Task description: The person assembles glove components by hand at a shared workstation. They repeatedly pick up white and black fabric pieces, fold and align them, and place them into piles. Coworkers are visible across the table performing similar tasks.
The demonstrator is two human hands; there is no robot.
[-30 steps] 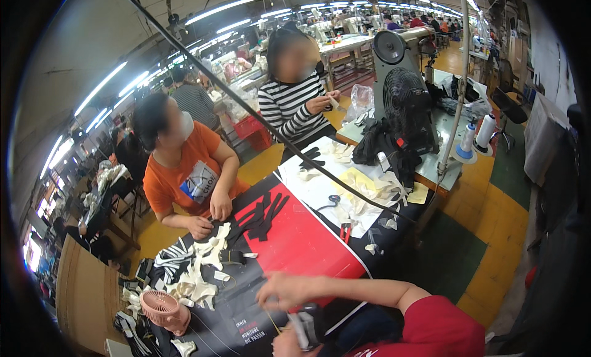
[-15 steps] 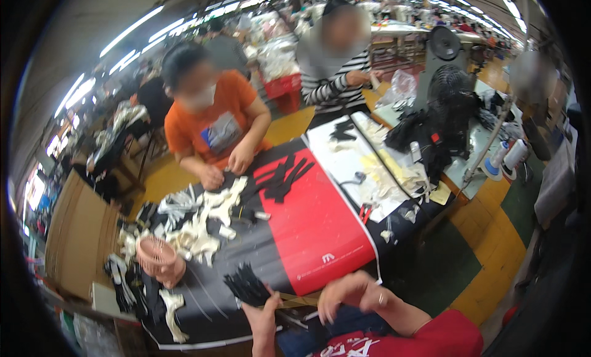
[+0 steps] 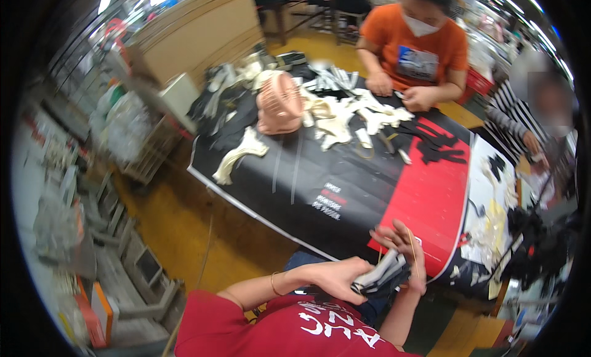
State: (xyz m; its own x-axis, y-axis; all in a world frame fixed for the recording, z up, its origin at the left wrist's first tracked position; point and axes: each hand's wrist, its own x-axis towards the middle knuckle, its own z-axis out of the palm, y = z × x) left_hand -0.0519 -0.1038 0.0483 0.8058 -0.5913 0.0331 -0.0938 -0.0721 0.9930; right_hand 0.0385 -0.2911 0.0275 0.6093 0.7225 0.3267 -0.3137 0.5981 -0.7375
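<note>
A bundle of black and pale grey fabric strips (image 3: 383, 272) sits between my hands, just off the table's near edge. My left hand (image 3: 341, 277) is closed round its left end, with a thin bracelet on the wrist. Beside the bundle's other end, my right hand (image 3: 403, 255) has its fingers spread. A thin yellowish band, apparently a rubber band (image 3: 413, 249), runs across those fingers; whether it also circles the strips I cannot tell.
On the black and red table cover (image 3: 351, 172) lie cream fabric pieces (image 3: 335, 129), black strips (image 3: 440, 141) and a pink fan (image 3: 280, 104). Across the table a person in orange (image 3: 415, 49) handles small pieces. A striped sleeve (image 3: 505, 117) shows at right. Cardboard (image 3: 197, 31) stands far left.
The view has swung left, so the table sits further right. My hands have come together around the bundle, which now shows pale strips; before, my left hand held it apart with black ends up.
</note>
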